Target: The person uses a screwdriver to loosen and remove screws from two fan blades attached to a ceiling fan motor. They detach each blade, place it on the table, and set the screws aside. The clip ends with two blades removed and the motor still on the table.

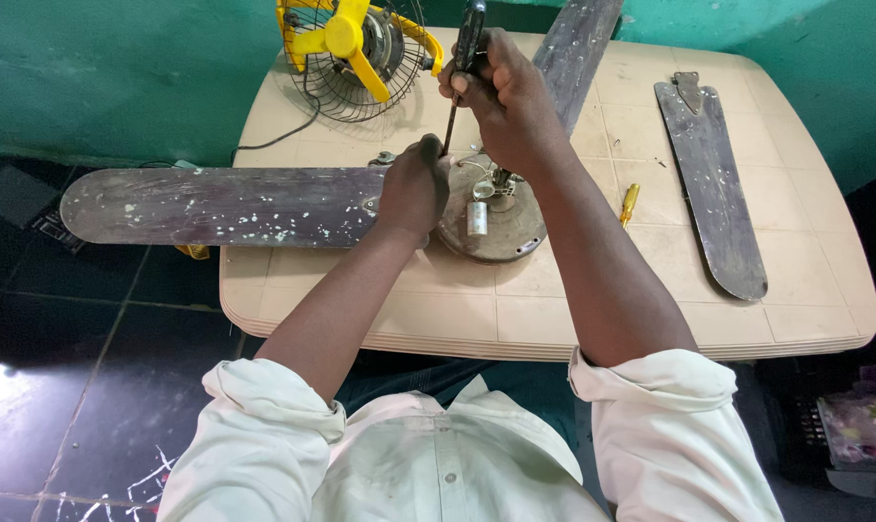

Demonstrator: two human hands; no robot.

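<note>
At the centre of the frame, on the cream tabletop [554, 309], sits a round ceiling-fan motor [491, 220], which looks heavy, rigid metal, best steadied at its rim. The left hand [414, 190] presses closed on its edge by the attached blade [215, 206]. Just above, the right hand [505, 101] grips a screwdriver [462, 68], tip down toward the hub.

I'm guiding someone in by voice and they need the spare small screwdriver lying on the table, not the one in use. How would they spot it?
Start at the cream plastic table and find the loose dark fan blade lying alone on its right side. Between that blade and the person's right forearm lies the small yellow-handled screwdriver. It is the only bright yellow thing lying flat on the tabletop, unlike the black-handled screwdriver gripped upright in the right hand.
</note>
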